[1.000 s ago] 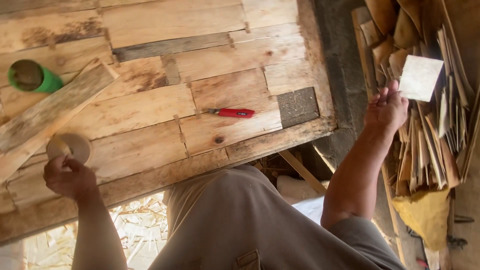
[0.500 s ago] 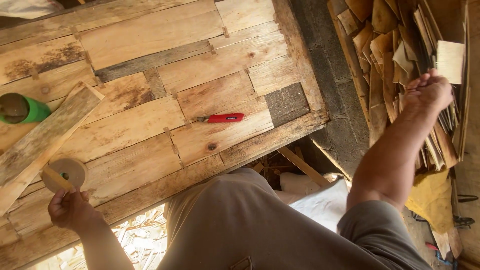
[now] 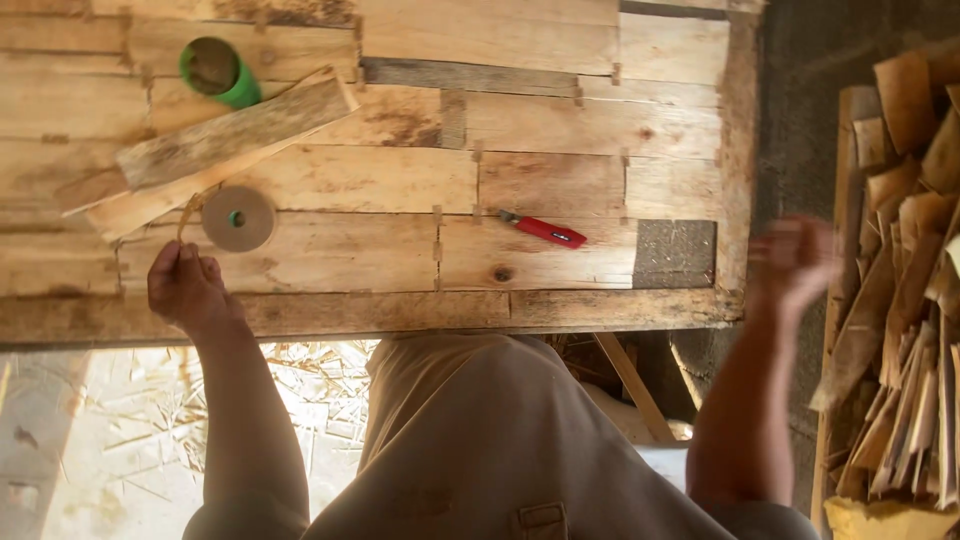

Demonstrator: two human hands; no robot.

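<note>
1. The right hand (image 3: 795, 262) has come back from the stack of thin wood pieces (image 3: 905, 300) at the right, where it reached half a second ago. It now hangs blurred off the table's right edge, fingers loosely spread, and no piece shows in its grip.
2. The left hand (image 3: 185, 290) has stayed at the near edge of the plank table (image 3: 560, 110). Its grip is curled loosely, holding nothing, fingertips just short of the round wooden disc (image 3: 238, 218).
3. The disc lies flat on the table, just beside the lower end of a rough wooden plank (image 3: 225, 140) lying aslant.
4. A green tape roll (image 3: 218, 70) sits behind the plank; a red-handled cutter (image 3: 545, 230) lies mid-table, well apart from both hands.
5. Nothing stands between the left hand and the disc.
</note>
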